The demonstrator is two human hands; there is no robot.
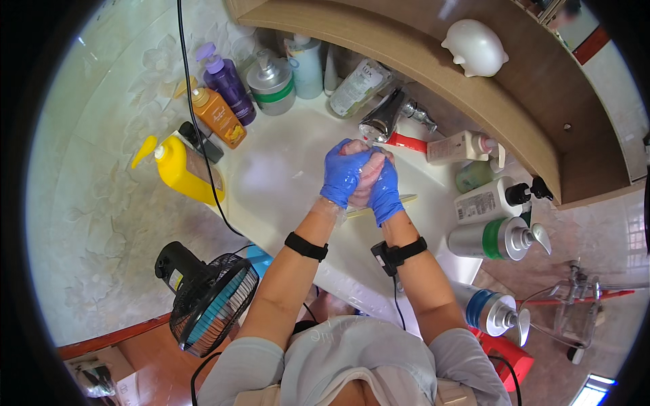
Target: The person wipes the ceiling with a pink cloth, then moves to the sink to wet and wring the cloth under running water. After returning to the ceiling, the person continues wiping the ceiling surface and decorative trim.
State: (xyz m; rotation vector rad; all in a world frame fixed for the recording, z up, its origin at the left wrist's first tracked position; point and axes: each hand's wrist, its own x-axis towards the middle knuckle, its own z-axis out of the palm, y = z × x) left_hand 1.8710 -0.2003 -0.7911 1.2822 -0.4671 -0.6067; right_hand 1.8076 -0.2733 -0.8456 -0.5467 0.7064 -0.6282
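Both hands wear blue disposable gloves and meet over a white washbasin [274,167]. My left hand [345,170] and my right hand [385,190] are closed around a wet, bunched pink cloth [369,177], which bulges out between them. The chrome faucet [377,124] is just beyond the fingers, and the cloth is close under its spout. Below the hands, a thin yellowish strip [409,198] lies in the basin, partly hidden by my right wrist. A red tube [409,142] lies on the rim beside the faucet. Black straps circle both forearms.
Pump bottles line the rim: yellow [185,170], orange [219,116], purple [231,91] and several silver or white ones [482,238] at right. A wooden shelf [406,45] with a white piggy bank [475,48] overhangs the back. A black fan [213,304] stands at lower left; a black cable hangs at left.
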